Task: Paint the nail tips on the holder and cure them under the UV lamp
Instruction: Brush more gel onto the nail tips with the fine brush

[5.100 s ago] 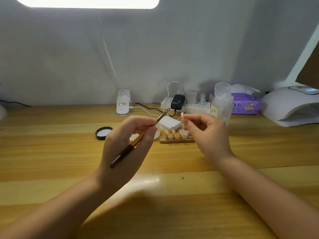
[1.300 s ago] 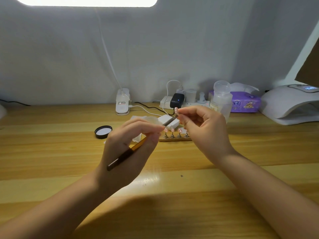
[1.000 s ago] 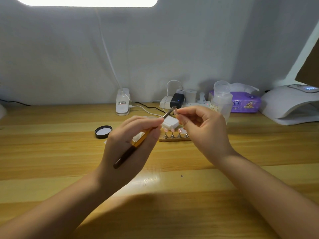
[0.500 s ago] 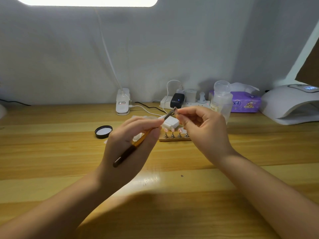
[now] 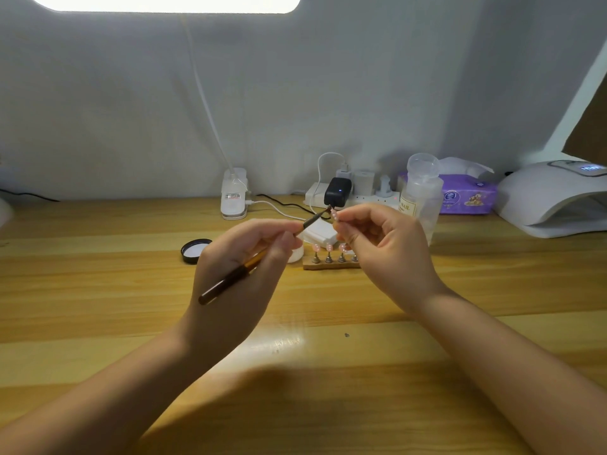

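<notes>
My left hand (image 5: 239, 274) grips a thin brush (image 5: 230, 280) with a dark and orange handle, its tip raised up and to the right. My right hand (image 5: 387, 254) pinches a small pink nail tip (image 5: 334, 215) between thumb and forefinger, and the brush tip touches it. Behind my hands a wooden holder (image 5: 330, 265) stands on the table, carrying several pink nail tips (image 5: 329, 247) on little metal stands. My right hand hides the holder's right end. The white UV lamp (image 5: 555, 198) sits at the far right.
A black jar lid (image 5: 195, 250) lies left of the holder, with a white jar (image 5: 297, 254) and a white pad (image 5: 320, 233) partly hidden by my fingers. At the back stand a power strip (image 5: 348, 195), a clear bottle (image 5: 422, 201), purple tissues (image 5: 468, 198) and a lamp base (image 5: 234, 198).
The brush tip has stayed against the nail tip over the last second, with only slight shifts. Five seconds ago the two hands were a little further apart.
</notes>
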`<state>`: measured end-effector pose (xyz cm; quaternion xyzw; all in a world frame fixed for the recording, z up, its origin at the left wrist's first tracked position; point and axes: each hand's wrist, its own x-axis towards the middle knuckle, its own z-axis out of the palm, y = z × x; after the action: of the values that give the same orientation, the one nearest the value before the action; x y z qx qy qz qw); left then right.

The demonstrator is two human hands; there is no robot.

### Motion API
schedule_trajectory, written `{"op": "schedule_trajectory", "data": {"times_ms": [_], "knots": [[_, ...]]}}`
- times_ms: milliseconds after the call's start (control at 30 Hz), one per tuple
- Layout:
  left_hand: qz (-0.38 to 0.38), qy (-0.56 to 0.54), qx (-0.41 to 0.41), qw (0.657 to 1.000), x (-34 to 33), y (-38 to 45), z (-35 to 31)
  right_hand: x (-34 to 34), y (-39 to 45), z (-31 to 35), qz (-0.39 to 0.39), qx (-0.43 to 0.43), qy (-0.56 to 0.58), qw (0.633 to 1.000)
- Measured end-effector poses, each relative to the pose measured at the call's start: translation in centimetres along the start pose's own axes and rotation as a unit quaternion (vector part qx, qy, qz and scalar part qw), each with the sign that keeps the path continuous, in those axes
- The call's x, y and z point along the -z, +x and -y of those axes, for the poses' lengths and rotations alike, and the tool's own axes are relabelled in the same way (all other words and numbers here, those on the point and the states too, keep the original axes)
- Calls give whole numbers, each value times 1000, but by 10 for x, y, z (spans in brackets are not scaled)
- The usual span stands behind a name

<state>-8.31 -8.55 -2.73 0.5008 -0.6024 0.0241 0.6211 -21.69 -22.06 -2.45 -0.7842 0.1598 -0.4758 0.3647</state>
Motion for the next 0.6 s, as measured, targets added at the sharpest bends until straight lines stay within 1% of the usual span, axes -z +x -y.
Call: {"op": "schedule_trajectory", "data": {"times_ms": [167,333,433,600], "knots": [[-6,5,-8,1000,0,-2,0,1,0,-1,-3,0,6,1000],[33,-8,-23,999,-1,-2,2,1,1,-3,-7,5,-1,1000],[42,-22,-28,998,1,-3,2,0,1,-4,-10,3,8,1000],[12,-9,-31,999,1,-4,2,0,1,-3,-12,14,1,1000]]}}
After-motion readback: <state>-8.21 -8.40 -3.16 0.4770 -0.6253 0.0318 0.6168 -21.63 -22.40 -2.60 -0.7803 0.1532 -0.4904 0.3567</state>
